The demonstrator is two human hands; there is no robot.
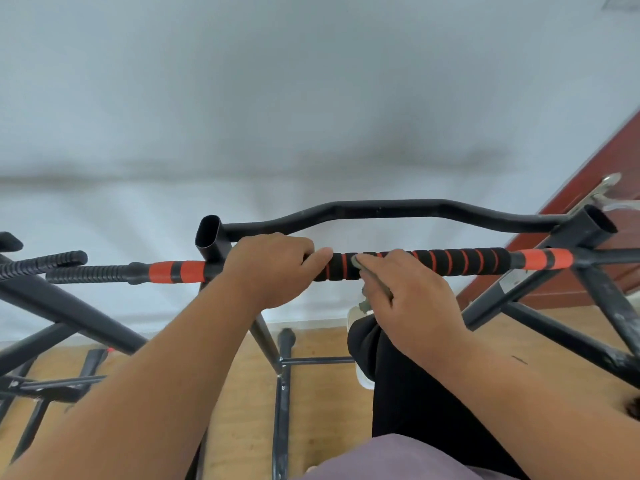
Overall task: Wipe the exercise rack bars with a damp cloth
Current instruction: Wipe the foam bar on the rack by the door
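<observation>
A black exercise rack fills the view from above. Its top bar (450,263) runs left to right, padded in black foam with orange spiral stripes and orange end bands. My left hand (273,270) is wrapped around this bar just right of the open upright tube (209,237). My right hand (405,296) rests against the bar beside it and pinches a small grey-green cloth (372,278), most of it hidden under the fingers. A bent black rear bar (388,209) lies behind the padded bar.
White wall lies behind the rack. A red-brown door with a metal handle (602,188) stands at the right. Below are the wooden floor (322,410), the rack's base struts (282,393), my dark trouser leg (408,393) and ribbed side handles (52,265) at the left.
</observation>
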